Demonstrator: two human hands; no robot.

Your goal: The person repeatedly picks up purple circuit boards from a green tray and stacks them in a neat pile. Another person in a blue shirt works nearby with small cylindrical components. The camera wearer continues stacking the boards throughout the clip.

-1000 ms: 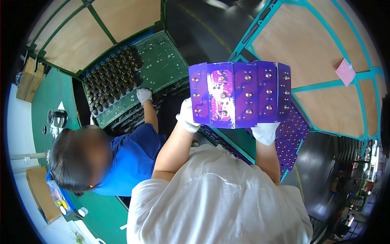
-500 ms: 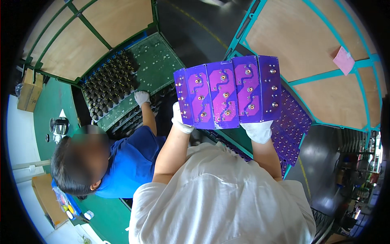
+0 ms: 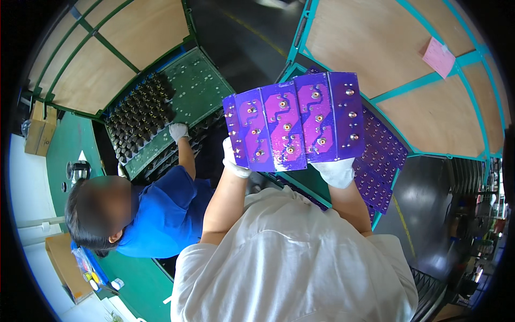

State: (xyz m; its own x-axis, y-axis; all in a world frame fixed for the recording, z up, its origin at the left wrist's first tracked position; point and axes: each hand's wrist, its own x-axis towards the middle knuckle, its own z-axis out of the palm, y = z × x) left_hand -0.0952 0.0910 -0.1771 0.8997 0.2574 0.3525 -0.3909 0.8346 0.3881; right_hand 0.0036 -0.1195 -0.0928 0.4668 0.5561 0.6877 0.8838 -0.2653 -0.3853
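Between my two gloved hands hangs a purple circuit board panel [image 3: 285, 126], made up of several joined or overlapping sections with small metal terminals on its upper face. My left hand [image 3: 234, 159], in a white glove, grips its lower left edge, fingers partly hidden under it. Under the lower right corner my right hand [image 3: 337, 173], also white-gloved, holds the panel, most of its fingers hidden behind it. Beneath and to the right lie more purple boards [image 3: 380, 161] in a teal-framed bin.
A co-worker in a blue shirt [image 3: 161, 212] stands at left, one gloved hand [image 3: 178, 131] on a green tray [image 3: 201, 80] holding rows of dark cylindrical parts [image 3: 142, 110]. Wooden panels in teal frames [image 3: 370, 48] rise at right. A green table [image 3: 129, 284] stands behind the co-worker.
The panel and both my hands shift slightly left in the picture, and so do the surroundings, as the view turns a little. My grip on the panel stays.
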